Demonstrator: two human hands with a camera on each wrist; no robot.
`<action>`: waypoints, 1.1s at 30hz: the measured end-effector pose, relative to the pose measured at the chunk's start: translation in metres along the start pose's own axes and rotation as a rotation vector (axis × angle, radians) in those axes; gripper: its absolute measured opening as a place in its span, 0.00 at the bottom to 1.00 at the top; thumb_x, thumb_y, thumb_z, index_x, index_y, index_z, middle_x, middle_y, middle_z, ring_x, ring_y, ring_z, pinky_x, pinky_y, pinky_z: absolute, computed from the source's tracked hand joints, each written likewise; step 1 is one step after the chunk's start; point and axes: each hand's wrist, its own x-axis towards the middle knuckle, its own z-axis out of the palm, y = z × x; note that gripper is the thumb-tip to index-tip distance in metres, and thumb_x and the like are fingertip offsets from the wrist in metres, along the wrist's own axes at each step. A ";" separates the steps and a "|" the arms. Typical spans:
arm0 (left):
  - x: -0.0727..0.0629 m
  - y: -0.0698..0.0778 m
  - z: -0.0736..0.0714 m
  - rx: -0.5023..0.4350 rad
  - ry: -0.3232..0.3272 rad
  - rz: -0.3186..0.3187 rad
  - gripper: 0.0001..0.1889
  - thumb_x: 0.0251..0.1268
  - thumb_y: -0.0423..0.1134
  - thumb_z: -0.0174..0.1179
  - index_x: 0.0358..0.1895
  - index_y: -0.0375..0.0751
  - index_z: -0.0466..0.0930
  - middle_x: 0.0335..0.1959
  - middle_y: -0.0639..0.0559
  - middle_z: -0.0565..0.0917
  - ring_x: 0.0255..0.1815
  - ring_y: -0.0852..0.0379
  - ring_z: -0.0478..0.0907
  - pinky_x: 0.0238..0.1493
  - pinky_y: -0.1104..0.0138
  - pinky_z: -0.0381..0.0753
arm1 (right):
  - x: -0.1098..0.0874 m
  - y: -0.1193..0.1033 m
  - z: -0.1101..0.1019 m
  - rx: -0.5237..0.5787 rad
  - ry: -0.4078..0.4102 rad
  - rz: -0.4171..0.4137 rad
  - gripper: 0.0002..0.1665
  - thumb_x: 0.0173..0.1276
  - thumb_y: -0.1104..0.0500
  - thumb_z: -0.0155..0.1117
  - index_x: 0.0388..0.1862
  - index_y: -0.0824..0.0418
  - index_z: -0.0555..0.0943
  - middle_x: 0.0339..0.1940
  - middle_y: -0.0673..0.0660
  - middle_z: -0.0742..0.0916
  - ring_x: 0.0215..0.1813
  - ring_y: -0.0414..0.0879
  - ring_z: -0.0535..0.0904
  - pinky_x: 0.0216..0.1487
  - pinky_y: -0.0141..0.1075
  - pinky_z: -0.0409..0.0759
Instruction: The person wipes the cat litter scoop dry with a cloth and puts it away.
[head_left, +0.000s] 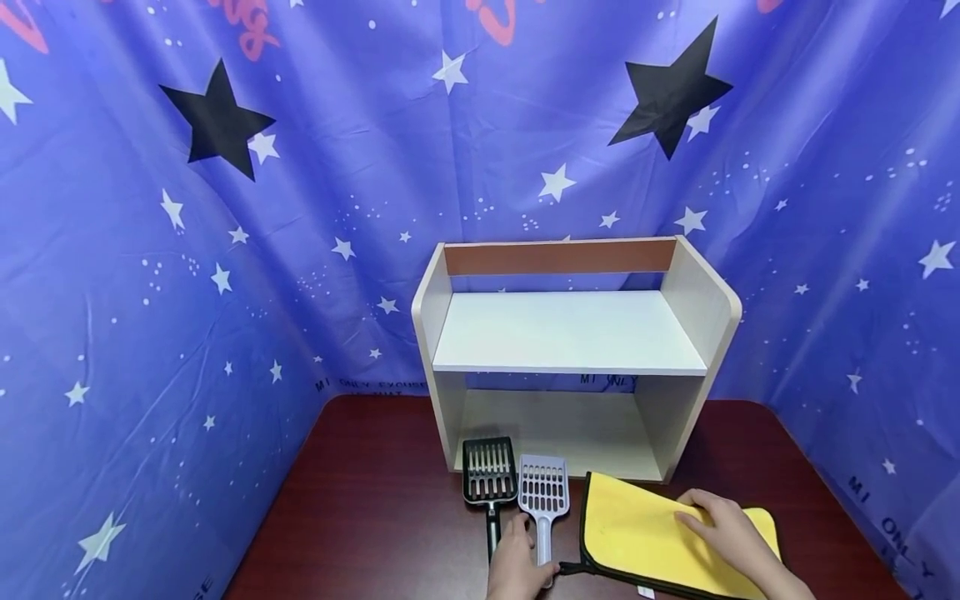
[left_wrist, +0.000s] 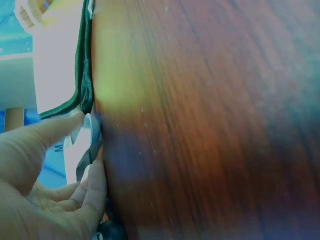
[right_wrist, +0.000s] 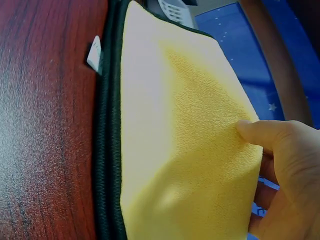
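Observation:
A folded yellow towel with black edging lies on the table at the right in the head view. Its upper fold is lifted a little where my right hand pinches it, thumb on the near face and fingers behind. Left of it lies a light grey slotted litter scoop. My left hand has its thumb and fingers on either side of that scoop's handle, gripping it near the end. A black slotted litter scoop lies beside it on the left.
A two-level shelf unit with a white upper board stands behind the scoops and towel. Both scoop heads reach its lower front edge. The dark red table is enclosed by blue star-printed curtains. A white tag sticks out from the towel's edge.

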 end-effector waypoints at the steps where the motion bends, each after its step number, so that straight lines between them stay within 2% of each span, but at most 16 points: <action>1: 0.000 0.001 0.000 0.016 0.008 -0.004 0.43 0.36 0.47 0.82 0.58 0.33 0.73 0.32 0.57 0.74 0.31 0.61 0.72 0.33 0.65 0.77 | -0.001 -0.001 -0.001 0.011 -0.002 0.000 0.10 0.59 0.55 0.75 0.29 0.43 0.81 0.31 0.39 0.85 0.35 0.27 0.77 0.34 0.32 0.76; 6: -0.001 0.001 -0.001 0.036 0.051 -0.004 0.41 0.34 0.43 0.83 0.56 0.33 0.73 0.24 0.60 0.75 0.26 0.63 0.72 0.30 0.66 0.76 | -0.006 -0.009 -0.008 0.073 0.028 -0.016 0.09 0.62 0.56 0.73 0.30 0.41 0.81 0.31 0.37 0.85 0.35 0.25 0.74 0.32 0.29 0.73; 9: -0.001 0.001 -0.003 0.001 0.033 -0.016 0.38 0.36 0.41 0.82 0.55 0.33 0.73 0.21 0.62 0.76 0.25 0.64 0.73 0.30 0.66 0.76 | -0.010 -0.014 -0.011 0.108 0.052 -0.020 0.09 0.64 0.56 0.71 0.32 0.40 0.81 0.31 0.35 0.85 0.34 0.25 0.74 0.31 0.28 0.72; 13: -0.002 0.001 -0.007 -0.112 -0.027 -0.053 0.32 0.39 0.37 0.80 0.52 0.36 0.75 0.22 0.61 0.77 0.25 0.63 0.72 0.29 0.67 0.75 | -0.015 -0.017 -0.016 0.110 0.082 -0.026 0.09 0.68 0.56 0.68 0.35 0.40 0.80 0.32 0.35 0.84 0.33 0.25 0.72 0.29 0.28 0.69; 17: -0.003 -0.003 -0.009 -0.270 -0.086 -0.067 0.25 0.42 0.32 0.78 0.47 0.36 0.78 0.23 0.59 0.77 0.24 0.63 0.71 0.27 0.70 0.73 | -0.017 -0.020 -0.018 0.114 0.104 -0.027 0.09 0.70 0.58 0.66 0.38 0.41 0.79 0.32 0.36 0.83 0.33 0.26 0.71 0.29 0.27 0.67; 22: -0.003 -0.007 -0.008 -0.379 -0.122 -0.059 0.18 0.44 0.31 0.77 0.39 0.38 0.81 0.22 0.59 0.79 0.23 0.65 0.73 0.25 0.72 0.74 | -0.015 -0.021 -0.018 0.221 0.077 0.006 0.05 0.71 0.61 0.64 0.39 0.49 0.81 0.32 0.39 0.83 0.32 0.27 0.71 0.29 0.26 0.69; 24: -0.004 -0.006 -0.009 -0.411 -0.128 -0.052 0.16 0.44 0.30 0.76 0.37 0.38 0.81 0.22 0.60 0.80 0.22 0.66 0.73 0.24 0.73 0.75 | -0.014 -0.019 -0.021 0.329 0.010 0.023 0.03 0.72 0.61 0.62 0.41 0.54 0.82 0.31 0.39 0.84 0.32 0.27 0.73 0.28 0.27 0.71; 27: -0.006 -0.005 -0.011 -0.465 -0.129 -0.046 0.15 0.43 0.28 0.75 0.36 0.37 0.81 0.22 0.59 0.80 0.22 0.66 0.73 0.23 0.74 0.75 | -0.012 -0.015 -0.027 0.616 -0.191 -0.005 0.09 0.75 0.64 0.56 0.49 0.61 0.81 0.36 0.38 0.86 0.35 0.29 0.79 0.31 0.29 0.79; 30: -0.006 -0.004 -0.015 -0.514 -0.133 -0.055 0.15 0.45 0.28 0.74 0.38 0.35 0.82 0.24 0.58 0.81 0.24 0.66 0.74 0.24 0.74 0.76 | -0.010 -0.010 -0.032 0.934 -0.425 -0.080 0.19 0.77 0.70 0.49 0.60 0.58 0.77 0.47 0.40 0.88 0.44 0.32 0.84 0.40 0.30 0.85; 31: -0.006 -0.004 -0.017 -0.526 -0.131 -0.054 0.15 0.45 0.28 0.73 0.39 0.34 0.82 0.25 0.57 0.82 0.25 0.65 0.74 0.25 0.73 0.76 | -0.010 -0.009 -0.033 1.016 -0.481 -0.110 0.22 0.76 0.72 0.47 0.63 0.56 0.76 0.51 0.41 0.88 0.47 0.34 0.84 0.43 0.30 0.86; 33: -0.007 -0.003 -0.019 -0.544 -0.127 -0.046 0.16 0.47 0.28 0.73 0.42 0.32 0.82 0.27 0.56 0.83 0.26 0.66 0.75 0.26 0.73 0.77 | -0.009 -0.008 -0.034 1.103 -0.530 -0.170 0.27 0.75 0.75 0.45 0.65 0.53 0.74 0.55 0.43 0.87 0.51 0.35 0.84 0.46 0.31 0.86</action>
